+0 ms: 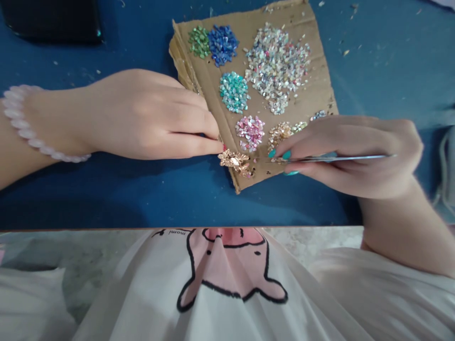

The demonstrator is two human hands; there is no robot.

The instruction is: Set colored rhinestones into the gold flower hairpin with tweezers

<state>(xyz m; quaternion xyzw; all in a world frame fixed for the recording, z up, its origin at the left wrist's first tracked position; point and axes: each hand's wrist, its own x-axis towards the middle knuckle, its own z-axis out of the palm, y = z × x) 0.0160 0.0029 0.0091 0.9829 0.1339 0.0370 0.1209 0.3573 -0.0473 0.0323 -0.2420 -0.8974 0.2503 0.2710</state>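
My left hand (152, 116) is closed, its fingertips at the left end of a rose-gold metal ornament (233, 160) with flower-like shapes. The ornament rests by the near corner of a cardboard piece (295, 102); its exact kind I cannot make out. In my right hand (359, 151) a thin metal tool (341, 158), which looks like tweezers, is pinched between thumb and fingers. Its fine tip points left, a little right of the ornament. Just beyond the ornament lies a pile of pink chips (250, 132). Peach-gold chips (279, 132) are partly hidden behind my right fingers.
Farther up the cardboard sit heaps of green chips (199, 41), blue chips (222, 45), turquoise chips (233, 92) and a large heap of pale mixed chips (279, 64). A black object (51, 21) lies at the upper left of the blue table (185, 203).
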